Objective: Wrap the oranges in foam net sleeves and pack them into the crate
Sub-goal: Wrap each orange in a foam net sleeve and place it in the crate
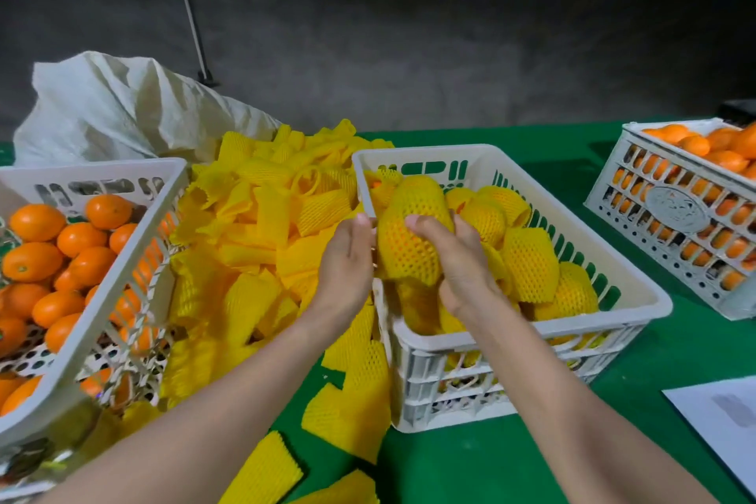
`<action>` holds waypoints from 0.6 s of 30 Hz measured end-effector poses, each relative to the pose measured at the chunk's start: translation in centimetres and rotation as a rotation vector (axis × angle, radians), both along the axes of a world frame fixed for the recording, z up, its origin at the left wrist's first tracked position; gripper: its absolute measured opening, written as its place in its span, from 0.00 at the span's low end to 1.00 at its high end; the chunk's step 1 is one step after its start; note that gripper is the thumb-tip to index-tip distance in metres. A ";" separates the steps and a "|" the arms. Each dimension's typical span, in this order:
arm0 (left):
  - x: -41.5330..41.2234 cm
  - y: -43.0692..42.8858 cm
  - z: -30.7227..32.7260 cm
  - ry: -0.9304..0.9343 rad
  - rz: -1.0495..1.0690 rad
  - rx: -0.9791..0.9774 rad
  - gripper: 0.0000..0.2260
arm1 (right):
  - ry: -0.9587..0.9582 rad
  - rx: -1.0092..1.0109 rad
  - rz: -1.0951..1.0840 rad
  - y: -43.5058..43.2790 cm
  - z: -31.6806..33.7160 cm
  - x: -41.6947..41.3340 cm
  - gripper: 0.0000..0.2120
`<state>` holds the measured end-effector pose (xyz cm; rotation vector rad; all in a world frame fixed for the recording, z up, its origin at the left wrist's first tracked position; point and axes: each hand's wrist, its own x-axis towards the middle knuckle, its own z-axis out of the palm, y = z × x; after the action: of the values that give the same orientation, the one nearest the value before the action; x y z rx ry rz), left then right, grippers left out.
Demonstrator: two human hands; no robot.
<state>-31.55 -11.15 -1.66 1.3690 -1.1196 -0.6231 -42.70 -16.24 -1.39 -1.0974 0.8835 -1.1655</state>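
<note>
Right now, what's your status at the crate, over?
Right hand grips sleeved orange above middle crate. Left hand against its side, fingers hidden. Crate part full of wrapped oranges. Nothing blocking the drop.

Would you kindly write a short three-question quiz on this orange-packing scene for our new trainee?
1. True or false: the right hand grips a sleeved orange over the middle crate.
2. Where do the loose foam net sleeves lie? A: in the white sack. B: heaped on the table between the left crate and the middle crate. C: in the far right crate.
3. Fill in: the oranges in the left crate are ____ (bare or sleeved).
Key: 1 true; 2 B; 3 bare.
</note>
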 end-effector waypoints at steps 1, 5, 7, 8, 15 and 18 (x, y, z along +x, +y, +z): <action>-0.7 -1.2 -0.2 -0.102 0.042 0.001 0.13 | 0.014 -0.003 -0.047 -1.5 0.4 -0.9 0.10; -3.2 -6.2 -0.4 -0.484 -0.020 0.123 0.14 | 0.257 -0.030 -0.171 -8.5 1.1 -2.8 0.28; -3.8 -7.7 -1.1 -0.672 -0.085 0.266 0.15 | 0.420 -0.043 -0.235 -12.2 1.1 -3.0 0.34; -3.9 -8.0 -1.6 -0.783 -0.109 0.329 0.16 | 0.511 -0.074 -0.260 -14.0 1.1 -2.9 0.34; -3.3 -8.3 -2.5 -0.853 -0.075 0.324 0.17 | 0.992 -0.344 -0.325 -20.9 -0.5 0.8 0.34; -3.2 -8.3 -2.5 -0.815 -0.078 0.323 0.15 | 1.169 -0.395 -0.363 -22.0 -1.6 1.2 0.31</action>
<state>-34.77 -19.44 -4.19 1.9462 -1.7740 -0.2939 -41.45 -38.24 -2.98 -2.0703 1.8453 -0.9384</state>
